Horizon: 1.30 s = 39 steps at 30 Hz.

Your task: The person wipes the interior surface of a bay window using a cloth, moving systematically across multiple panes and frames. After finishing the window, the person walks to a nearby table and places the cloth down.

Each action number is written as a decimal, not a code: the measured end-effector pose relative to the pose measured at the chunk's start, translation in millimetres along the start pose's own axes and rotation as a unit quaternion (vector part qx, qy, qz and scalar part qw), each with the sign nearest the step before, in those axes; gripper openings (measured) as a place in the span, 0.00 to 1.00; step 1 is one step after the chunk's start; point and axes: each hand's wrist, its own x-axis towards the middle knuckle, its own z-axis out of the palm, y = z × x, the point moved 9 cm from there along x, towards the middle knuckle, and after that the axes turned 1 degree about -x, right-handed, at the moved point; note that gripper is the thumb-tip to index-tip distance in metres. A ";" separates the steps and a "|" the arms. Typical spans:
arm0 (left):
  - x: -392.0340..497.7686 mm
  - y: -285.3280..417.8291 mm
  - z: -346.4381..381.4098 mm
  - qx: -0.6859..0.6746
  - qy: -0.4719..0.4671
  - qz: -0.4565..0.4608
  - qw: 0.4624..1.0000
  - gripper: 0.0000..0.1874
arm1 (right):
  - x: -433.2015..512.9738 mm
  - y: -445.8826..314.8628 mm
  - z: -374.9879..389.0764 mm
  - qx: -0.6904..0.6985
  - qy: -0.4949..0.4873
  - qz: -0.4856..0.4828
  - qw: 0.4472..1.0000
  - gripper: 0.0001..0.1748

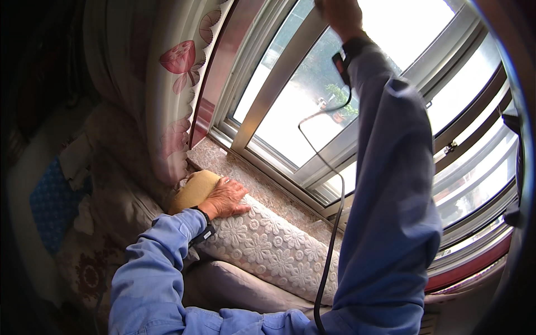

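My left hand [225,197] rests palm down on top of a padded sofa back [272,247] draped with a white cover of raised lace flowers. Its thumb is spread from the fingers. Against its fingers and wrist lies a yellow padded piece [194,191] at the end of the sofa back. My right hand [341,16] is raised to the top edge of the view, in front of the sliding window [284,83] and beside its metal frame. Its fingers are dark and partly cut off, so whether it holds anything is hidden. Both wrists wear dark straps.
A black cable [335,234] hangs from the right wrist strap [342,69] across the window. The stone sill [251,171] runs behind the sofa back. A curtain with pink flowers [176,83] hangs at left. Blue patterned cloth [58,201] lies at far left.
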 end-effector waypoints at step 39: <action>1.0 12.3 -10.3 0.018 0.041 0.023 0.999 0.29 | -245.9 241.4 -236.3 -0.225 -0.053 0.074 0.970 0.15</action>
